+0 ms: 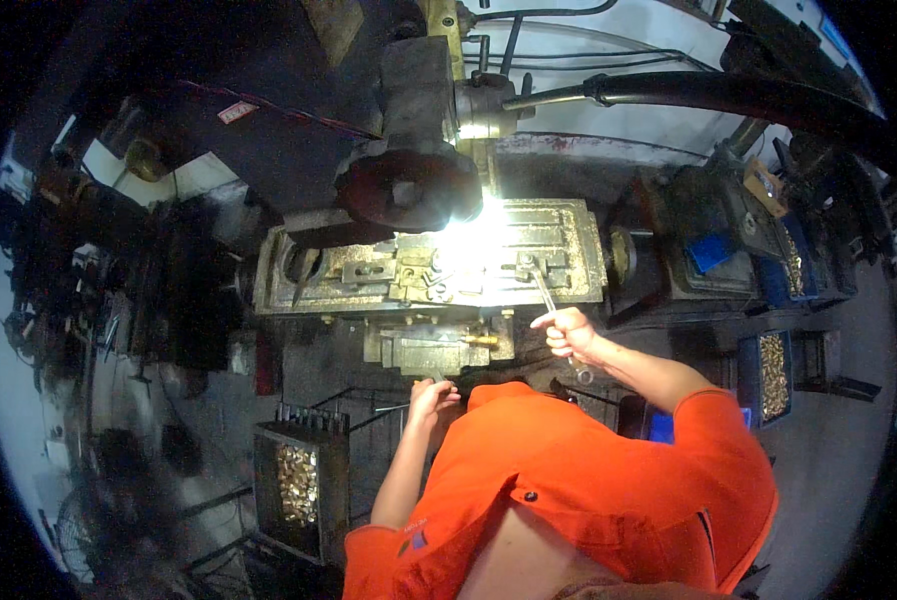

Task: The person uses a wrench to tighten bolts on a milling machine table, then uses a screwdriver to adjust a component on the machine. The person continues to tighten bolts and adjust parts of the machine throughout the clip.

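My right hand (566, 331) grips a metal wrench (543, 291) whose far end sits on a fitting of the machine table (568, 255), next to a bright glare from a work lamp. My left hand (431, 399) is lower, its fingers curled around a small handle under the brass-coloured fixture (436, 347) at the table's front. Above the table hangs the dark spindle head (408, 185) of the machine. My orange shirt (588, 490) fills the lower middle of the view.
A crate of small brass parts (296, 484) stands at the lower left. Blue bins with brass parts (772, 375) sit on the right. A thick black hose (728, 95) runs across the upper right. Dark machinery crowds the left side.
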A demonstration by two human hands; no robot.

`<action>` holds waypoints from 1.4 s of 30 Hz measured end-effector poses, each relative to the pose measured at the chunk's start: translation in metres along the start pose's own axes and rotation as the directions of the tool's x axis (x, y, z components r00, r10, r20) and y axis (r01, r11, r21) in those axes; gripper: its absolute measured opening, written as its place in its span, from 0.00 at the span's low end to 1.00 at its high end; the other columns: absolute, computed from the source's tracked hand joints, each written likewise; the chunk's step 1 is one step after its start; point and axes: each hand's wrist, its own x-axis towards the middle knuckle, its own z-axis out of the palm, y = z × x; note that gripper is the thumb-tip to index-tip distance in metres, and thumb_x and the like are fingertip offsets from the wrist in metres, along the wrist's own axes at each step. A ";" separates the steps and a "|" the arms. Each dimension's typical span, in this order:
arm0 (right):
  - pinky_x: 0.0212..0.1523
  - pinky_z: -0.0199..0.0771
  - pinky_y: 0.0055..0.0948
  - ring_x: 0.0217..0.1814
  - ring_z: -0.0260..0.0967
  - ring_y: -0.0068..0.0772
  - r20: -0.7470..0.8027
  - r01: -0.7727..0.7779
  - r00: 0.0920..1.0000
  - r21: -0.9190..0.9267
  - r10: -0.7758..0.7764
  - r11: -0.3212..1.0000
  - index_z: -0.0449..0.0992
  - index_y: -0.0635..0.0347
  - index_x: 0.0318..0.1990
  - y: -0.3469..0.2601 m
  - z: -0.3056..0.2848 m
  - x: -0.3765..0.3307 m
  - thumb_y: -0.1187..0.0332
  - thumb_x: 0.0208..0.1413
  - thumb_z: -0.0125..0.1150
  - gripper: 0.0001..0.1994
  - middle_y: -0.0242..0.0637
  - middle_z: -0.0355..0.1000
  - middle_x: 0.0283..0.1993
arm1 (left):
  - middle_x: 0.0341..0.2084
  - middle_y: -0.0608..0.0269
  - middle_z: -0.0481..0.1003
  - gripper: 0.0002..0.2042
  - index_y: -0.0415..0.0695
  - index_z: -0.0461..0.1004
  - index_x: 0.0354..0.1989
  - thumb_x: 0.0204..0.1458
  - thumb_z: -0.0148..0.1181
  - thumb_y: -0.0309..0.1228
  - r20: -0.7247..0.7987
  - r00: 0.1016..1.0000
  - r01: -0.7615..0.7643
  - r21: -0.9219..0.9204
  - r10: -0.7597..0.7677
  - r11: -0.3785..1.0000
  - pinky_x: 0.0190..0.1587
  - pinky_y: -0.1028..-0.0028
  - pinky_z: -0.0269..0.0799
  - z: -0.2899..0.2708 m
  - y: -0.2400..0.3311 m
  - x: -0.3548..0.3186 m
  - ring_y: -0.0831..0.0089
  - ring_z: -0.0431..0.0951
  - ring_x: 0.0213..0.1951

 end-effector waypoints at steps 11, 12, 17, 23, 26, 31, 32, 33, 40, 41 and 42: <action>0.36 0.68 0.30 0.32 0.72 0.34 0.034 -0.005 0.996 -0.909 -0.087 -0.417 0.78 0.60 0.23 -0.189 -0.043 0.053 0.68 0.31 0.57 0.09 0.44 0.74 0.27 | 0.24 0.54 0.74 0.05 0.36 0.67 0.29 0.46 0.51 0.25 -0.122 0.991 -0.052 -0.039 0.047 0.998 0.23 0.76 0.74 -0.006 -0.003 -0.012 0.69 0.77 0.22; 0.42 0.64 0.33 0.38 0.70 0.37 0.109 0.021 0.986 -0.835 -0.128 -0.550 0.77 0.62 0.24 -0.198 -0.044 0.069 0.68 0.30 0.57 0.10 0.44 0.73 0.30 | 0.24 0.56 0.74 0.05 0.36 0.68 0.30 0.46 0.52 0.25 -0.119 0.992 -0.058 -0.059 0.051 0.997 0.24 0.76 0.74 -0.006 -0.004 -0.014 0.70 0.77 0.22; 0.57 0.48 0.38 0.56 0.56 0.37 0.480 0.255 0.865 -0.671 -0.146 -0.696 0.75 0.63 0.26 -0.205 0.002 0.137 0.69 0.28 0.56 0.12 0.41 0.65 0.49 | 0.23 0.59 0.74 0.08 0.36 0.70 0.35 0.46 0.51 0.25 -0.186 0.982 -0.070 -0.185 0.035 0.980 0.26 0.75 0.73 -0.022 -0.025 -0.033 0.71 0.76 0.22; 0.50 0.60 0.30 0.53 0.58 0.32 0.500 0.298 0.806 -0.805 -0.317 -0.512 0.72 0.60 0.43 -0.171 0.018 0.182 0.69 0.33 0.58 0.22 0.36 0.66 0.50 | 0.24 0.57 0.73 0.08 0.36 0.69 0.35 0.46 0.51 0.24 -0.324 0.945 -0.052 -0.280 -0.044 0.958 0.26 0.73 0.74 -0.036 -0.058 -0.043 0.68 0.76 0.22; 0.42 0.65 0.26 0.44 0.63 0.28 0.201 0.348 0.859 -0.904 -0.472 0.248 0.71 0.61 0.42 -0.157 0.031 0.178 0.69 0.37 0.59 0.19 0.36 0.68 0.43 | 0.23 0.56 0.73 0.08 0.35 0.68 0.34 0.45 0.52 0.24 -0.331 0.943 -0.074 -0.325 -0.040 0.943 0.24 0.73 0.73 -0.035 -0.065 -0.046 0.67 0.76 0.21; 0.30 0.66 0.24 0.31 0.65 0.25 -0.196 0.296 0.893 -0.418 -0.404 0.859 0.74 0.63 0.32 -0.124 0.000 0.224 0.67 0.41 0.61 0.11 0.34 0.70 0.31 | 0.22 0.56 0.73 0.06 0.36 0.68 0.31 0.45 0.52 0.24 -0.278 0.960 -0.055 -0.303 -0.033 0.951 0.22 0.76 0.72 -0.024 -0.065 -0.034 0.68 0.76 0.20; 0.28 0.66 0.24 0.28 0.66 0.24 -0.219 0.297 0.894 -0.365 -0.391 0.883 0.74 0.63 0.30 -0.119 0.004 0.232 0.67 0.42 0.61 0.10 0.33 0.70 0.28 | 0.22 0.56 0.73 0.06 0.36 0.68 0.31 0.45 0.52 0.24 -0.275 0.961 -0.049 -0.295 -0.036 0.954 0.22 0.76 0.72 -0.022 -0.064 -0.035 0.68 0.76 0.20; 0.26 0.66 0.24 0.25 0.66 0.24 -0.243 0.305 0.887 -0.333 -0.394 0.892 0.75 0.64 0.28 -0.116 0.004 0.237 0.66 0.43 0.62 0.09 0.33 0.71 0.26 | 0.22 0.56 0.73 0.05 0.36 0.68 0.30 0.45 0.52 0.24 -0.260 0.965 -0.041 -0.281 -0.035 0.959 0.22 0.76 0.72 -0.018 -0.058 -0.034 0.69 0.76 0.20; 0.19 0.66 0.23 0.18 0.66 0.22 -0.127 0.343 0.907 -0.328 -0.401 0.880 0.75 0.61 0.25 -0.125 0.026 0.240 0.64 0.46 0.59 0.09 0.31 0.71 0.22 | 0.22 0.59 0.73 0.05 0.37 0.68 0.31 0.46 0.52 0.25 -0.202 0.979 -0.073 -0.235 0.024 0.969 0.21 0.79 0.72 0.000 -0.035 -0.031 0.71 0.76 0.20; 0.18 0.66 0.23 0.18 0.65 0.23 -0.088 0.350 0.907 -0.391 -0.413 0.851 0.74 0.62 0.26 -0.124 0.034 0.235 0.64 0.47 0.58 0.09 0.32 0.70 0.22 | 0.22 0.59 0.73 0.05 0.38 0.68 0.31 0.46 0.52 0.25 -0.202 0.979 -0.084 -0.243 0.034 0.966 0.21 0.79 0.72 0.000 -0.034 -0.033 0.71 0.76 0.20; 0.17 0.65 0.23 0.18 0.65 0.24 -0.043 0.355 0.906 -0.464 -0.421 0.812 0.74 0.62 0.28 -0.123 0.042 0.224 0.64 0.48 0.56 0.10 0.33 0.70 0.22 | 0.22 0.59 0.73 0.05 0.37 0.68 0.31 0.46 0.52 0.25 -0.204 0.978 -0.088 -0.250 0.036 0.964 0.21 0.79 0.72 -0.001 -0.037 -0.034 0.71 0.76 0.20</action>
